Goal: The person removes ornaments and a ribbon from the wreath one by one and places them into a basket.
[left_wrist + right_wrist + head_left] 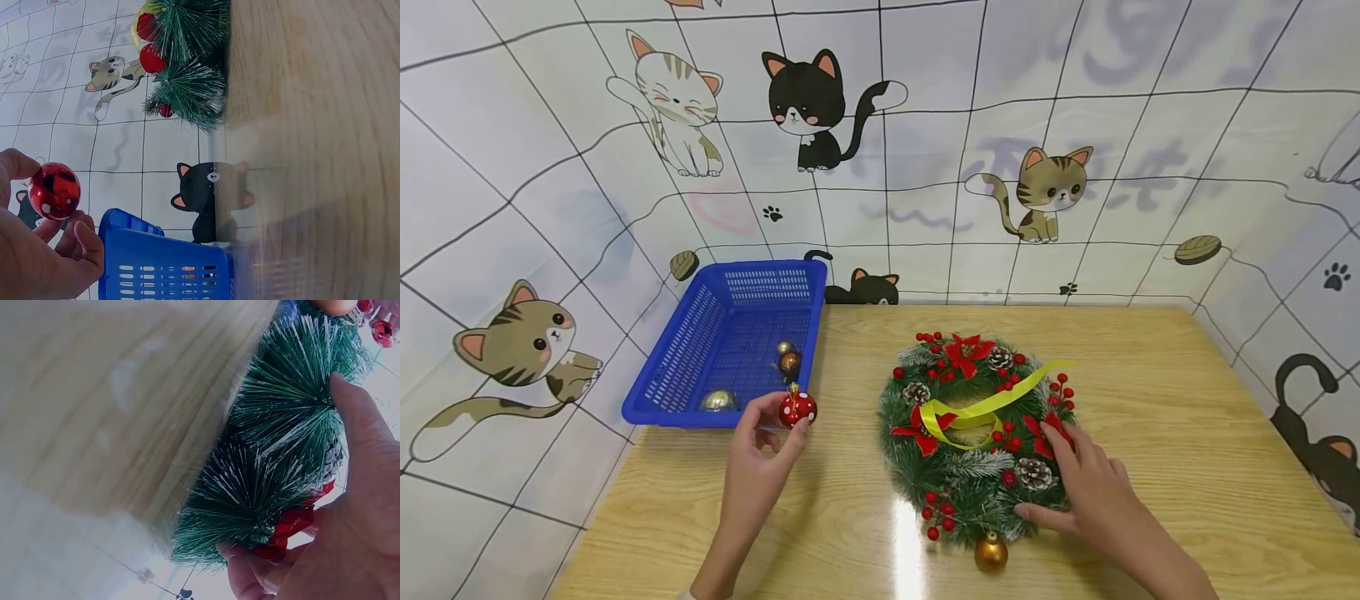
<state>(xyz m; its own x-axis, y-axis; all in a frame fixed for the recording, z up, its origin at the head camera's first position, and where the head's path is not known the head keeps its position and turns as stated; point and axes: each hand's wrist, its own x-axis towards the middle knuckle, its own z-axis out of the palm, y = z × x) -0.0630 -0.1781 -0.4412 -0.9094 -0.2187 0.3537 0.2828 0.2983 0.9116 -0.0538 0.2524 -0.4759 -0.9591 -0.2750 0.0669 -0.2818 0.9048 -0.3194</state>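
My left hand (760,454) pinches a red Christmas bauble with white dots (798,409) between thumb and fingers, beside the near right corner of the blue basket. In the left wrist view the bauble (55,191) looks shiny and is held up off the table. A green Christmas wreath (977,467) lies on the table, with red flowers, berries, pinecones and a loose yellow ribbon (1000,402) across its middle. My right hand (1093,492) grips the wreath's right side, thumb and fingers spread apart on it. At the wreath's near edge sits a gold bauble (991,552).
The blue plastic basket (658,367) stands at the back left, against the wall. Inside are a silvery bauble (718,401), a bronze bauble (789,363) and a small gold bauble (785,347). A wall covering with cartoon cats (925,150) encloses the wooden table (1180,400).
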